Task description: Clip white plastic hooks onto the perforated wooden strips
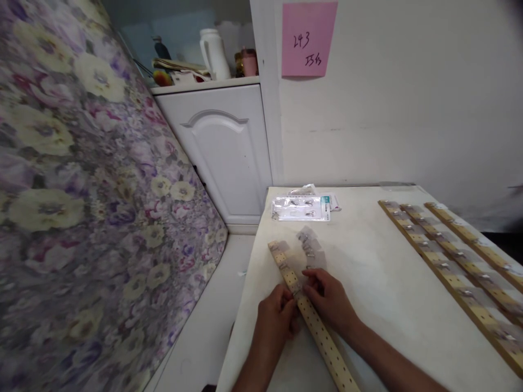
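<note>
left hand, right hand, apparently pinching perforated wooden strip, white table

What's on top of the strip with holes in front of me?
Fingers of the left hand and right hand rest on the punched strip near its upper part; its lower length lies bare. Whatever sits beneath the fingers is covered.

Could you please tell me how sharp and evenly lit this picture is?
Head view: soft even light, no glare on the table; floral fabric at left smeared and stretched; left hand, right hand and perforated strip slightly soft; top right corner darkened.
</note>
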Demonstrator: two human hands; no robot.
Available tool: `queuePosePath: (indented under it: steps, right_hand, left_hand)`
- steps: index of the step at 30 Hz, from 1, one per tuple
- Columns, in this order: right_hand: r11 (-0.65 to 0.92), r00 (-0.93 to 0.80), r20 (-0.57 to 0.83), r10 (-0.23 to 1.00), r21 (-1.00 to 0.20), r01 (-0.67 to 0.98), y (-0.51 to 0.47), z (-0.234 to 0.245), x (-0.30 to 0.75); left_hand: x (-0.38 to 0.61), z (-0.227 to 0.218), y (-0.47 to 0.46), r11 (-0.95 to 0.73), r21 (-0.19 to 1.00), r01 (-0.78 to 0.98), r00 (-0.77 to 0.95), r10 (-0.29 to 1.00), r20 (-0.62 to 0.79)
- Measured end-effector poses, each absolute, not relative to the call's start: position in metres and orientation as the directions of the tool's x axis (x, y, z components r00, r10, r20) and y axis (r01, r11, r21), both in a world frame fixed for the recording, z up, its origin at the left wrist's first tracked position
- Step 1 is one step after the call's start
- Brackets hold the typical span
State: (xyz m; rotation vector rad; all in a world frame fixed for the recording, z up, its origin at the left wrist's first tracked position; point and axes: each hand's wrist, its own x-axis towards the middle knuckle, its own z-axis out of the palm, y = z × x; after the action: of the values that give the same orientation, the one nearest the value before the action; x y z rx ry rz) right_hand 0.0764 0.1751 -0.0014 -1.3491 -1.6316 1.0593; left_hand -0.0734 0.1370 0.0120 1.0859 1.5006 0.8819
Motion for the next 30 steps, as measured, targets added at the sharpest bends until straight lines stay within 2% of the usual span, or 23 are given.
queuePosePath:
  steps: [19, 30]
  right_hand:
    - [0.054, -0.133, 0.006, 0.991, -0.93, 0.364, 0.177, 0.002, 0.073]
    - [0.006, -0.102, -0.035, 0.994, -0.926, 0.377, 0.185, -0.004, 0.07]
  left_hand:
    - [-0.074, 0.015, 0.138, 0.332, 0.926, 0.179, -0.027, 0.943, -0.333]
    - [-0.08, 0.015, 0.147, 0.421, 0.903, 0.087, 0.056, 0.903, -0.426]
